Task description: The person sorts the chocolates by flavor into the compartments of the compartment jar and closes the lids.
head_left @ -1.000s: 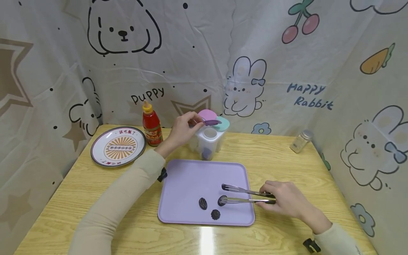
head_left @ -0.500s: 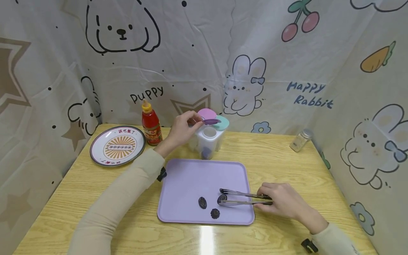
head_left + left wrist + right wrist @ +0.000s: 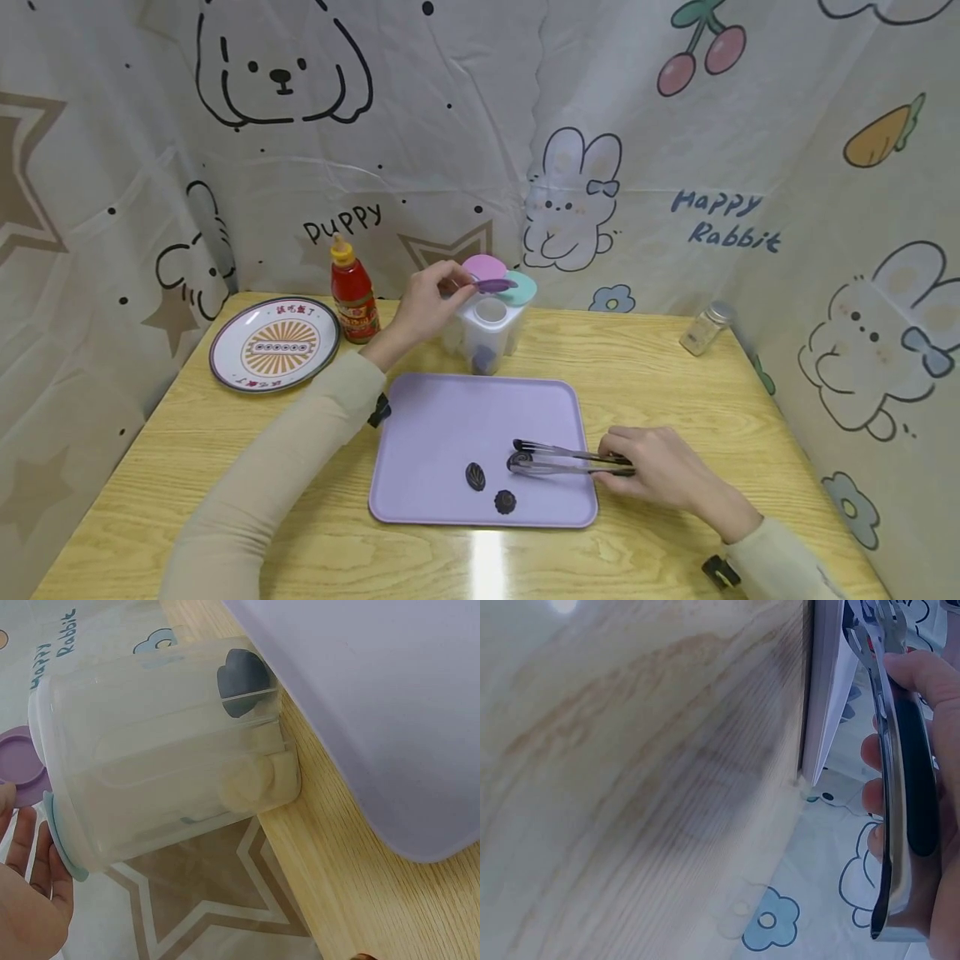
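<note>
My left hand (image 3: 429, 307) pinches the raised purple lid (image 3: 496, 285) of a translucent storage container (image 3: 491, 337). In the left wrist view, a dark piece (image 3: 244, 682) and pale pieces (image 3: 255, 780) show through its wall. My right hand (image 3: 663, 467) grips metal tongs (image 3: 562, 461) with dark handles. Their two arms are spread around a dark swirled chocolate-like piece (image 3: 518, 461) on the lilac tray (image 3: 450, 417). To its left lie a leaf-shaped dark piece (image 3: 476, 477) and a flower-shaped one (image 3: 505, 502). The tongs fill much of the right wrist view.
Pink (image 3: 484, 267) and teal (image 3: 521, 288) lids top the container too. A red sauce bottle (image 3: 356, 300) and a patterned plate (image 3: 274, 379) stand at the back left. A small glass jar (image 3: 706, 330) is at the back right, near the printed cloth wall (image 3: 795, 275).
My right hand has drawn slightly left with the tongs, and their tips have come lower around the swirled piece. My left hand keeps holding the purple lid up.
</note>
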A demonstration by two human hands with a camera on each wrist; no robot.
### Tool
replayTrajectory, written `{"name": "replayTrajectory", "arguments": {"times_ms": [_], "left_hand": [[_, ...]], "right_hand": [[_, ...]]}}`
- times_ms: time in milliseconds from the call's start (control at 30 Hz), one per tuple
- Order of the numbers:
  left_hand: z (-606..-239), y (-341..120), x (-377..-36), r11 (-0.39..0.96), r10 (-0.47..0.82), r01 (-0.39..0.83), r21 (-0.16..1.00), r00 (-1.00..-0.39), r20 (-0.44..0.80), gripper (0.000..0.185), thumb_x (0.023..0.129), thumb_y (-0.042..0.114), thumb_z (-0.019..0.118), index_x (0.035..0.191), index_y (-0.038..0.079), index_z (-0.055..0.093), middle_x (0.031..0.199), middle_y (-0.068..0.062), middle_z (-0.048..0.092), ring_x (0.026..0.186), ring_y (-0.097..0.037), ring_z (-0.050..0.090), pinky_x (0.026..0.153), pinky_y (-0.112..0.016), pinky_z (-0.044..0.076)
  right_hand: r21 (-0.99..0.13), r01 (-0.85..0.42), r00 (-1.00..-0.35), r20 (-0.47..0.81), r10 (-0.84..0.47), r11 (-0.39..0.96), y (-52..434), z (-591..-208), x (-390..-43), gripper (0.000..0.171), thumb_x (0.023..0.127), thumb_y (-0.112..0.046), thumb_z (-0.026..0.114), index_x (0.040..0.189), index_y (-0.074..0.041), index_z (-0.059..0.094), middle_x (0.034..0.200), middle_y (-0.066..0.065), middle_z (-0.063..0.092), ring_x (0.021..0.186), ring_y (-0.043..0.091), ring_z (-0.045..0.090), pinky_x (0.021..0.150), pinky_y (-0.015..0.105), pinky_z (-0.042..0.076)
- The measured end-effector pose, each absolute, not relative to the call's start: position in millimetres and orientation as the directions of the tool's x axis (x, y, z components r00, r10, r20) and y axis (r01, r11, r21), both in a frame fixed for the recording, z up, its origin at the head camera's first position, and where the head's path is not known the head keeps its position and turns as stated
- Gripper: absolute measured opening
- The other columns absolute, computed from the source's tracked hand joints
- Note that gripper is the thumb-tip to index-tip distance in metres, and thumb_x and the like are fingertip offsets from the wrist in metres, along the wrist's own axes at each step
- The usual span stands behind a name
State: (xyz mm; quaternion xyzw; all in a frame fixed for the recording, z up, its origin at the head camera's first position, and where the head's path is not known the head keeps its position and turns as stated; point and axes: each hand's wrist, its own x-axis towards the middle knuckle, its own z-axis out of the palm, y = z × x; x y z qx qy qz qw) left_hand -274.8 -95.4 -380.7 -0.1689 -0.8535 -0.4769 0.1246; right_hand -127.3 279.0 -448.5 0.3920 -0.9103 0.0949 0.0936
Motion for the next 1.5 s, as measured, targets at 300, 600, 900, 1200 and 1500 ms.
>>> {"name": "replayTrajectory", "arguments": {"times_ms": [300, 600, 900, 1200, 1500], "left_hand": [[-381, -96, -275, 0.499, 0.170, 0.400, 0.769, -0.915, 0.365, 0.011, 0.100, 0.016, 0.073, 0.108, 0.009, 0.071, 0.111, -0.010, 0.074, 0.101, -0.026, 0.068, 0.092, -0.038, 0.056], [-380, -96, -274, 0.499, 0.171, 0.400, 0.769, -0.915, 0.366, 0.011, 0.100, 0.016, 0.073, 0.107, 0.008, 0.071, 0.110, -0.011, 0.074, 0.100, -0.026, 0.068, 0.091, -0.038, 0.056], [-381, -97, -275, 0.491, 0.175, 0.412, 0.767, -0.910, 0.376, 0.012, 0.100, 0.017, 0.074, 0.108, 0.008, 0.071, 0.110, -0.010, 0.074, 0.100, -0.026, 0.067, 0.091, -0.037, 0.056], [-382, -97, -276, 0.500, 0.177, 0.415, 0.761, -0.908, 0.379, 0.011, 0.100, 0.017, 0.074, 0.107, 0.009, 0.071, 0.109, -0.010, 0.074, 0.099, -0.025, 0.067, 0.090, -0.037, 0.056], [-381, -97, -275, 0.491, 0.176, 0.412, 0.768, -0.910, 0.375, 0.011, 0.100, 0.016, 0.074, 0.107, 0.008, 0.071, 0.109, -0.011, 0.074, 0.100, -0.026, 0.068, 0.091, -0.038, 0.056]], "right_hand": [[-0.107, -0.758, -0.644, 0.278, -0.712, 0.644, 273, -449, -133, 0.027, 0.082, -0.036, 0.088, 0.083, -0.028, 0.062, 0.073, -0.022, 0.049, 0.060, -0.011, 0.032, 0.052, 0.011, 0.026], [-0.110, -0.765, -0.630, 0.331, -0.702, 0.635, 274, -447, -136, 0.026, 0.080, -0.031, 0.090, 0.082, -0.029, 0.064, 0.075, -0.022, 0.055, 0.061, -0.013, 0.036, 0.052, 0.010, 0.029], [-0.087, -0.776, -0.603, 0.395, -0.694, 0.625, 276, -426, -150, 0.022, 0.082, -0.030, 0.089, 0.084, -0.023, 0.069, 0.075, -0.017, 0.062, 0.061, -0.012, 0.039, 0.051, 0.008, 0.031], [-0.062, -0.803, -0.554, 0.442, -0.705, 0.593, 275, -399, -172, 0.022, 0.094, -0.037, 0.080, 0.086, -0.019, 0.070, 0.074, -0.012, 0.064, 0.060, -0.009, 0.041, 0.050, 0.010, 0.031], [-0.027, -0.811, -0.529, 0.460, -0.713, 0.584, 266, -376, -193, 0.021, 0.095, -0.036, 0.079, 0.087, -0.018, 0.071, 0.075, -0.006, 0.067, 0.058, -0.007, 0.039, 0.050, 0.013, 0.030]]}}
